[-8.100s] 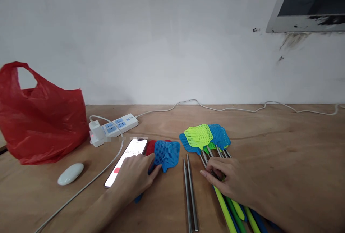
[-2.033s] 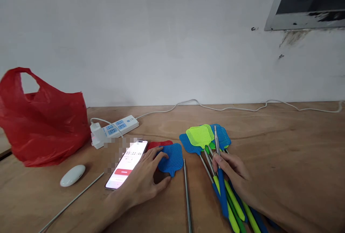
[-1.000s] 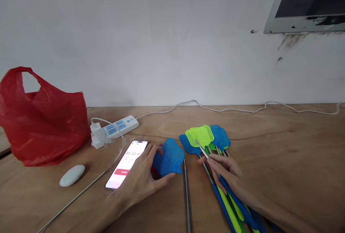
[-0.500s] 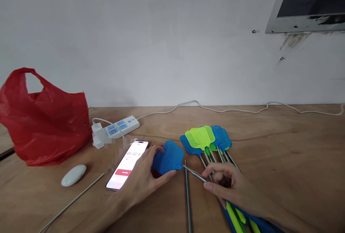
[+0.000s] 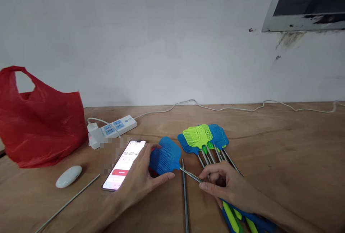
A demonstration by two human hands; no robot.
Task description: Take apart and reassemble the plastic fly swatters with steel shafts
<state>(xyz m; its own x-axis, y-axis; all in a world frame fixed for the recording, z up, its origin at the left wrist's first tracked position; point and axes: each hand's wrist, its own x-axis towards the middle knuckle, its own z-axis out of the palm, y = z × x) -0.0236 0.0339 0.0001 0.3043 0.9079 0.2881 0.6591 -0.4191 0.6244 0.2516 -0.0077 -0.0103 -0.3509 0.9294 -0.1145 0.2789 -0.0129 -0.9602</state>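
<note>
My left hand grips a blue fly swatter head by its left edge, fingers on top and thumb below. Something red shows beneath the mesh; most of it is hidden. In my right hand, pinched between thumb and fingers, is a thin metal telescopic rod. Its tip meets the neck of the blue head; how deep it sits I cannot tell. A loose metal tube lies on the table between my hands. Several fly swatters with green heads and blue heads lie fanned out behind and under my right hand.
A lit phone lies partly under my left hand. Further left are a white oval object, a thin rod, a red plastic bag and a power strip. A white cable runs along the wall.
The rod in my right hand has moved left, and its tip now meets the neck of the blue head. My left hand keeps its grip. The whole view has shifted slightly.
</note>
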